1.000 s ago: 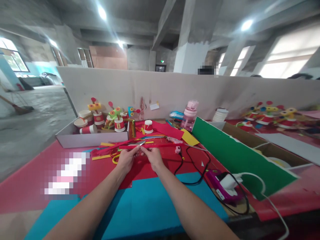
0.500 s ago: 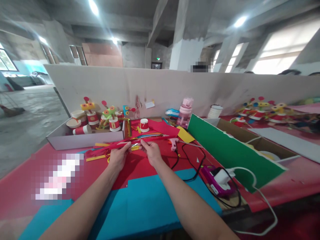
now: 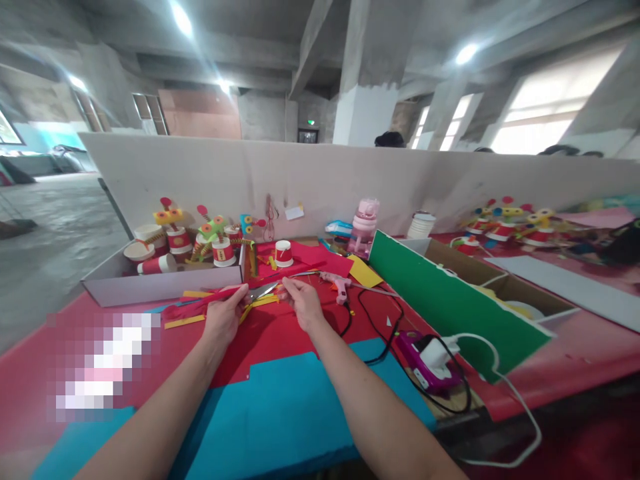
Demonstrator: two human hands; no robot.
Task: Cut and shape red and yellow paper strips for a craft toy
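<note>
Long red strips (image 3: pixel 200 301) run leftward from my left hand (image 3: pixel 223 316), which is closed with thumb and fingers pinched around them. The bare blades of a pair of scissors (image 3: pixel 263 291) point right, in the gap between my hands. Whether the left hand also grips the scissors is hidden. My right hand (image 3: pixel 303 303) is closed in a pinch near the blade tips; what sits between its fingertips is too small to make out. Yellow strips (image 3: pixel 185 322) lie under and beside the left hand on the red tabletop (image 3: pixel 280 333).
Several cup figures stand in a white box (image 3: pixel 160 287) at left. A red-and-white paper cup (image 3: pixel 283 253) sits behind my hands. A pink glue gun (image 3: pixel 340 287) and its black cord lie to the right, by a green-sided box (image 3: pixel 450 307). A purple power strip (image 3: pixel 430 363) rests nearer; blue sheets (image 3: pixel 300 407) lie in front.
The red strip that spanned both hands now ends at my left hand. The hands are slightly farther apart, and more of the scissor blades shows. The whole view has shifted slightly.
</note>
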